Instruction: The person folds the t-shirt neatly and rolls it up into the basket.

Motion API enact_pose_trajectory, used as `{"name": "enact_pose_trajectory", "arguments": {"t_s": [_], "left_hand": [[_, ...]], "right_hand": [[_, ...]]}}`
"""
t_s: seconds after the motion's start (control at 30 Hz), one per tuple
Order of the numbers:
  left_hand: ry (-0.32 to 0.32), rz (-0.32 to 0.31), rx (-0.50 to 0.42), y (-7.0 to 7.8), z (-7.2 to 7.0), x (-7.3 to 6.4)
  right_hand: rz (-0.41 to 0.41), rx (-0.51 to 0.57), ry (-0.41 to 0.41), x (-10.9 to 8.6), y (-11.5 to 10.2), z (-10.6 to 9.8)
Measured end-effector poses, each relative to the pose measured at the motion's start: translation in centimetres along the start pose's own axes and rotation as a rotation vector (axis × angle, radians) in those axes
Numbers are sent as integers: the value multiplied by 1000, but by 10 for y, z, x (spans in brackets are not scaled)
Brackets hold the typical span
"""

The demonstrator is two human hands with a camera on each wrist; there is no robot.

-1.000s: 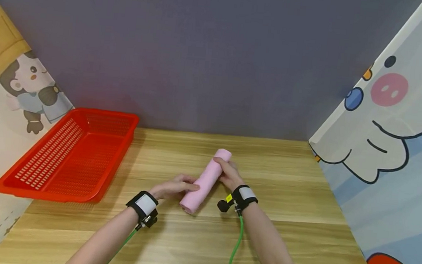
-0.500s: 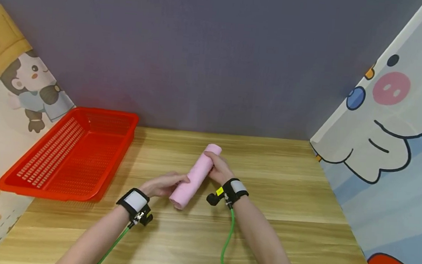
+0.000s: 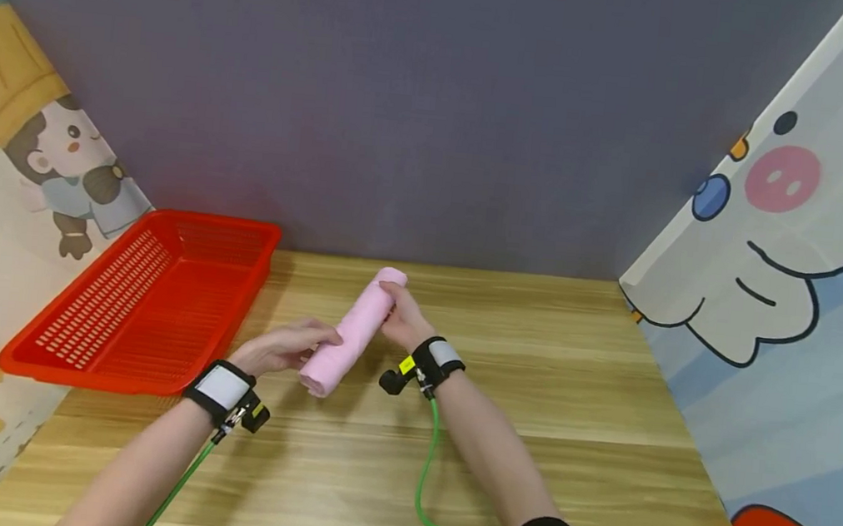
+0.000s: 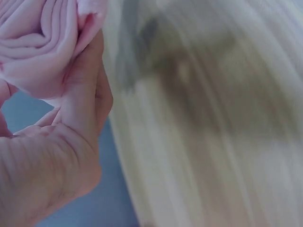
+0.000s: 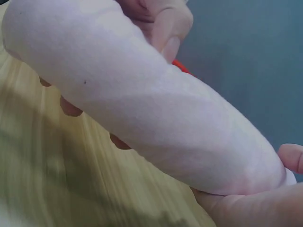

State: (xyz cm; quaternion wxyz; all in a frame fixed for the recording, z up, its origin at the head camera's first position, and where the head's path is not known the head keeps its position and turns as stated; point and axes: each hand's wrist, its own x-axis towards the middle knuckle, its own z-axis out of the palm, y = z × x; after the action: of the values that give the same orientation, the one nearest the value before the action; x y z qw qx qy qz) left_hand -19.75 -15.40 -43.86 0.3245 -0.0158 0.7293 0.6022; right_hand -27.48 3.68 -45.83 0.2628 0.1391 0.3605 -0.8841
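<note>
A rolled pink cloth is held between both hands, tilted with its far end toward the right. My left hand grips its near end, thumb on top and fingers underneath. Folded layers show at that end of the cloth in the left wrist view. My right hand grips the roll near its far end. The right wrist view shows the long smooth side of the cloth, with left fingertips peeking out beneath it. The roll appears raised off the table, casting a shadow.
A red perforated plastic basket stands at the left of the wooden table, close to the left hand. A dark grey panel rises behind. Green cables run from both wrist cameras.
Both hands have carried the rolled cloth to the left and slightly away, closer to the red basket. Their hold on it looks the same.
</note>
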Motion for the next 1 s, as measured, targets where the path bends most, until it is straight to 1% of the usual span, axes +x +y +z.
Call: {"name": "enact_pose_trajectory", "arguments": {"t_s": [0.07, 0.17, 0.23, 0.4, 0.53, 0.6, 0.67, 0.77, 0.87, 1.0], "left_hand": [[17, -7, 13, 4, -9, -9], [62, -22, 22, 10, -23, -23], [70, -12, 39, 14, -33, -33], [95, 20, 69, 23, -60, -55], [139, 25, 88, 27, -83, -70], [162, 22, 107, 27, -95, -77], [183, 22, 129, 26, -107, -83], [214, 11, 151, 25, -125, -90], [248, -9, 176, 23, -140, -95], [300, -46, 222, 22, -158, -101]], "right_hand": [[7, 5, 2, 3, 4, 13], [18, 7, -4, 5, 9, 33], [20, 5, -18, 5, 13, 46], [1, -21, -74, 4, 21, 78], [-24, -82, -144, 1, 29, 101], [-20, -102, -180, -1, 34, 110], [-13, -124, -211, -2, 38, 116], [3, -145, -229, -5, 42, 118], [5, -177, -240, -7, 44, 114], [-1, -215, -259, -9, 41, 103]]}}
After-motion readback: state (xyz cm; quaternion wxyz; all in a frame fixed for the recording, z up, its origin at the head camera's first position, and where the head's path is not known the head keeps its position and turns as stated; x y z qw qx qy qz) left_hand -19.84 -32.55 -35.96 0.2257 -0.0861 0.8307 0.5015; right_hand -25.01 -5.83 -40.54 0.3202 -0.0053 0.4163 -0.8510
